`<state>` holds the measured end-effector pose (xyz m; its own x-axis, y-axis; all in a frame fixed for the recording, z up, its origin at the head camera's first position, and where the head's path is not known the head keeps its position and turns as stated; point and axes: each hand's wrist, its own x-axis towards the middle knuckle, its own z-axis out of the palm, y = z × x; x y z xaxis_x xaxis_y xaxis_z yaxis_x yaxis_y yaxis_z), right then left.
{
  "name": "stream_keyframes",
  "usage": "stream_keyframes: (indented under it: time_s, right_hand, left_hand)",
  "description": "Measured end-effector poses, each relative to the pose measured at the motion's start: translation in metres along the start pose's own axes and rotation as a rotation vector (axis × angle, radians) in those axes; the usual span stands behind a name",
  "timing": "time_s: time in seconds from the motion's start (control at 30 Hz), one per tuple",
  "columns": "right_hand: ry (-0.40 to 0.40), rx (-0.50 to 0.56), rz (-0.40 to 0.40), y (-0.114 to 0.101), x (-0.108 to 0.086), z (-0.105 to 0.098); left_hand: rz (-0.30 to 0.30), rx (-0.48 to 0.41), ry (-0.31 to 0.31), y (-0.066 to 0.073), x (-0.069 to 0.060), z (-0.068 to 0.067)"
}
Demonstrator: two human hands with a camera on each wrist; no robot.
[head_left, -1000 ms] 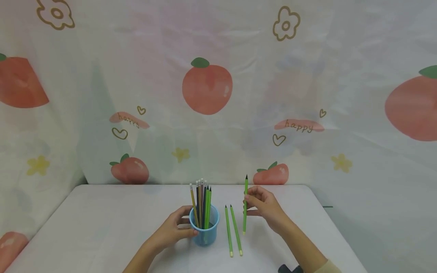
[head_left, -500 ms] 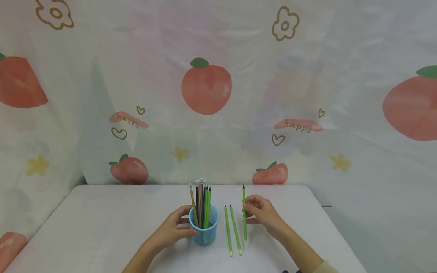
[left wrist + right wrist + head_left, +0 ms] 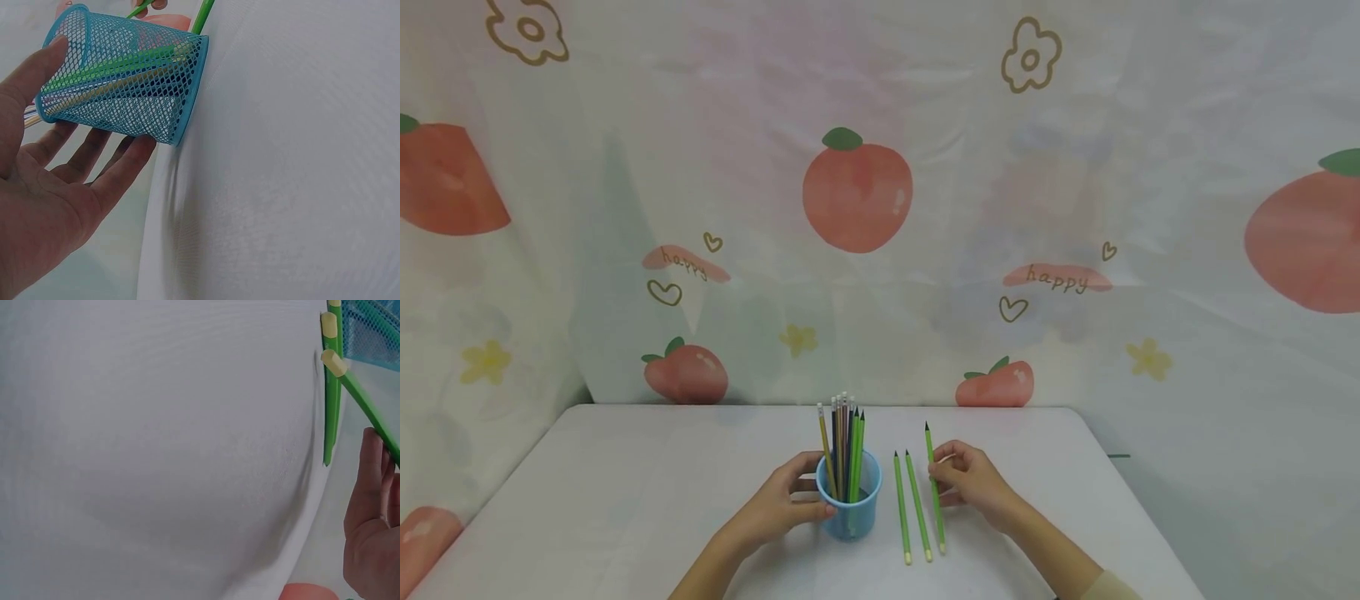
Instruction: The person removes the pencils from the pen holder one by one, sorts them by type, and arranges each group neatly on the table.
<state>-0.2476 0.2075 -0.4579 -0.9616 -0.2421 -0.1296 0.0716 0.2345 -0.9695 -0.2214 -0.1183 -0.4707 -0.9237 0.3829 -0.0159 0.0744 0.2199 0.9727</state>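
Note:
A blue mesh cup (image 3: 852, 521) stands on the table with several pencils (image 3: 842, 450) upright in it. My left hand (image 3: 778, 504) holds it from the left side, thumb in front and fingers behind; the left wrist view shows the hand (image 3: 62, 187) around the mesh cup (image 3: 125, 75). Between thumb and fingers, my right hand (image 3: 973, 483) pinches a green pencil (image 3: 936, 500), black tip up and tilted. Two green pencils (image 3: 902, 508) lie side by side between the cup and that hand. In the right wrist view the pinched pencil (image 3: 365, 406) slants above the lying ones (image 3: 331, 412).
The white table (image 3: 625, 500) reaches back to a curtain (image 3: 880, 308) printed with fruit, flowers and hearts. A light sleeve (image 3: 1111, 587) covers part of the right forearm.
My right hand has come down and slightly left with its pencil, which now tilts beside the two lying pencils. The left hand and the cup have stayed in place.

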Motion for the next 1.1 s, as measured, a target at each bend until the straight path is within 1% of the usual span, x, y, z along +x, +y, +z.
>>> stream_keyframes:
  time_s: [0.33,0.47,0.6,0.83,0.97,1.1]
  right_hand:
    - [-0.032,-0.062,0.003,0.009,0.001,0.000]
    - [-0.025,-0.084,0.020,0.011,0.003,0.002]
    - [-0.013,-0.108,0.054,0.011,0.005,0.003]
    - [0.010,-0.137,0.137,0.010,0.004,0.004]
    - [0.021,-0.157,0.150,0.011,0.004,0.005]
    - [0.041,-0.209,0.158,0.013,0.006,0.007]
  left_hand:
    - [-0.013,0.000,0.002,0.000,0.001,0.001]
    - [-0.007,-0.004,-0.002,-0.002,0.002,0.000]
    - [-0.004,-0.007,0.000,-0.003,0.002,-0.001]
    - [-0.003,-0.003,-0.001,-0.002,0.001,-0.001]
    - [-0.006,-0.001,-0.004,-0.003,0.002,-0.001]
    - [-0.001,-0.007,-0.008,-0.004,0.002,-0.001]
